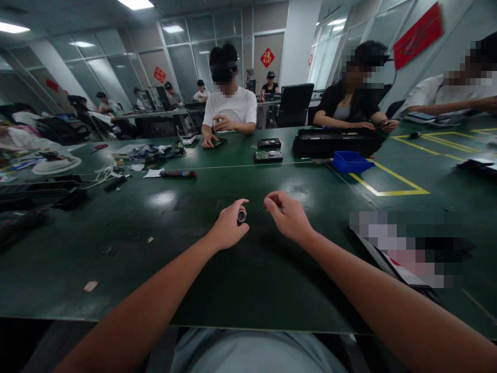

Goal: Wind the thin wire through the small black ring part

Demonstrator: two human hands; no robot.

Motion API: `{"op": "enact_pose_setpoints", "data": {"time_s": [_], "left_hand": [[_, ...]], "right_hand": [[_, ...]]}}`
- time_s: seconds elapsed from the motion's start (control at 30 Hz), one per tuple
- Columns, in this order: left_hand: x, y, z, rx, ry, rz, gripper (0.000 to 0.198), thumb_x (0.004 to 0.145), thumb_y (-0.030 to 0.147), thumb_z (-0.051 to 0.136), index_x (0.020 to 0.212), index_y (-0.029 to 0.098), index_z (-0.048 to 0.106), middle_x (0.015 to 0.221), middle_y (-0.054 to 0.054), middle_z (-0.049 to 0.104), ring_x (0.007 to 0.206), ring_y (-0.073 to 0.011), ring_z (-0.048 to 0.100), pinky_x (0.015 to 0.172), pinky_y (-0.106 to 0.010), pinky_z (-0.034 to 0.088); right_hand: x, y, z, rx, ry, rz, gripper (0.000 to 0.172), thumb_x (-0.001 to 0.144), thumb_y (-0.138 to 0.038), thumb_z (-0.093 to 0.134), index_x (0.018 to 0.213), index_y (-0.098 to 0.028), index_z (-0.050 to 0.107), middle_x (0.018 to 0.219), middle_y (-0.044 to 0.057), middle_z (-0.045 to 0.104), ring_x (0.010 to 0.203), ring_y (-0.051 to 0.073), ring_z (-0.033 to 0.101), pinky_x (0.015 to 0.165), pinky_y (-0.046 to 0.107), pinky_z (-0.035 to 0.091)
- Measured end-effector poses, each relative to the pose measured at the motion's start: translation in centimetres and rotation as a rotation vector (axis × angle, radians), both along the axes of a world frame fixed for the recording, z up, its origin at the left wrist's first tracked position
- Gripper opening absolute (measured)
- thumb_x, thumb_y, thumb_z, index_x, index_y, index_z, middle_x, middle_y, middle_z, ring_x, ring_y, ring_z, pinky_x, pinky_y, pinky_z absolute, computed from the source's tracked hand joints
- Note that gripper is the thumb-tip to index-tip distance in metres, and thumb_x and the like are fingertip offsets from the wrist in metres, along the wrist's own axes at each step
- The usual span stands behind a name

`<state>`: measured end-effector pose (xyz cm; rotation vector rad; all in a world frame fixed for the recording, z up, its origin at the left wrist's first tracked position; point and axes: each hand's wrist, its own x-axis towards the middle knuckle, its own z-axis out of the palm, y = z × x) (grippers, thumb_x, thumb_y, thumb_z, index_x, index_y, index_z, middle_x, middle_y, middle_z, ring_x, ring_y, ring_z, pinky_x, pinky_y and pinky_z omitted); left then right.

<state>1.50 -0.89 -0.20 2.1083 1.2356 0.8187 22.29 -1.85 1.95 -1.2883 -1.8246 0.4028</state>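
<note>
Above the green table [217, 280], my left hand [228, 228] is closed around a small dark cylinder. The round, silvery, ring-like end of the cylinder [241, 216] faces me, between my thumb and curved fingers. To its right, my right hand [290, 215] pinches a thin screwdriver [260, 210] by its handle, most of which my fingers hide. The slim shaft points left toward the cylinder, with a small gap between the two. Both hands are in the air near the middle of the table.
A dark cylindrical tool [177, 174] lies at the far left. Circuit boards [268, 155], a long black casing [334, 142] and a blue tray [351, 162] lie beyond my hands. Cables [155, 153] are heaped at left. A partly blurred flat item [404, 254] lies at right. People sit opposite.
</note>
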Motion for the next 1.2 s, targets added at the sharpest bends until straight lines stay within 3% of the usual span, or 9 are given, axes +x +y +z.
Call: {"op": "enact_pose_setpoints", "data": {"time_s": [0.07,0.2,0.33,0.47,0.6,1.1,1.2], "left_hand": [[-0.2,0.3,-0.5,0.063,0.071,-0.024,0.063,0.073,0.006,0.055,0.134,0.017,0.046,0.109,-0.01,0.06,0.105,-0.0256,0.056,0.097,-0.044,0.043],[-0.4,1.0,-1.0,0.109,0.106,-0.041,0.04,0.083,0.006,0.05,0.121,0.016,0.058,0.111,-0.012,0.062,0.106,-0.0254,0.057,0.097,-0.044,0.046],[-0.9,1.4,-1.1,0.167,0.102,-0.049,0.032,0.085,0.013,0.062,0.116,0.021,0.066,0.12,-0.009,0.064,0.116,-0.0259,0.056,0.105,-0.046,0.042],[-1.1,1.2,-0.9,0.134,0.004,0.038,0.045,0.084,0.019,0.069,0.128,0.024,0.061,0.126,-0.008,0.064,0.119,-0.0261,0.057,0.107,-0.046,0.042],[-1.1,1.1,-0.6,0.119,-0.02,0.087,0.038,0.083,0.02,0.071,0.121,0.021,0.066,0.121,-0.008,0.068,0.115,-0.0261,0.06,0.105,-0.047,0.043],[-1.3,1.2,-0.7,0.11,-0.033,0.058,0.041,0.084,0.023,0.072,0.125,0.025,0.066,0.122,-0.007,0.068,0.115,-0.0261,0.06,0.105,-0.048,0.041],[-1.4,1.0,-0.6,0.117,-0.023,0.053,0.041,0.085,0.024,0.07,0.126,0.024,0.066,0.122,-0.006,0.068,0.115,-0.0253,0.059,0.105,-0.046,0.041]], "right_hand": [[0.0,0.0,-0.1,-0.002,0.004,0.022,0.021,0.096,-0.038,0.049,0.098,-0.021,0.061,0.082,0.004,0.069,0.075,0.02,0.065,0.069,0.032,0.045],[0.0,-0.1,-0.1,-0.005,0.015,0.043,0.021,0.096,-0.035,0.048,0.101,-0.021,0.062,0.085,0.004,0.071,0.077,0.019,0.065,0.072,0.033,0.046],[0.0,-0.3,0.3,-0.013,0.026,0.015,0.026,0.095,-0.041,0.051,0.085,-0.021,0.065,0.073,0.002,0.067,0.067,0.018,0.061,0.065,0.032,0.044],[0.0,-0.1,0.3,-0.068,0.368,0.077,0.025,0.091,-0.043,0.055,0.085,-0.021,0.064,0.072,0.002,0.067,0.067,0.017,0.062,0.066,0.033,0.049],[-0.1,0.3,-0.2,-0.077,0.582,0.135,0.024,0.088,-0.043,0.059,0.092,-0.02,0.064,0.078,0.004,0.07,0.072,0.018,0.066,0.072,0.036,0.053],[-0.3,0.4,-0.9,-0.055,0.484,0.06,0.024,0.092,-0.043,0.056,0.096,-0.021,0.063,0.086,0.006,0.073,0.08,0.02,0.07,0.077,0.037,0.055],[-0.2,0.0,-0.4,-0.032,0.337,0.0,0.025,0.093,-0.043,0.055,0.092,-0.02,0.064,0.082,0.006,0.073,0.076,0.019,0.069,0.071,0.034,0.052]]}}
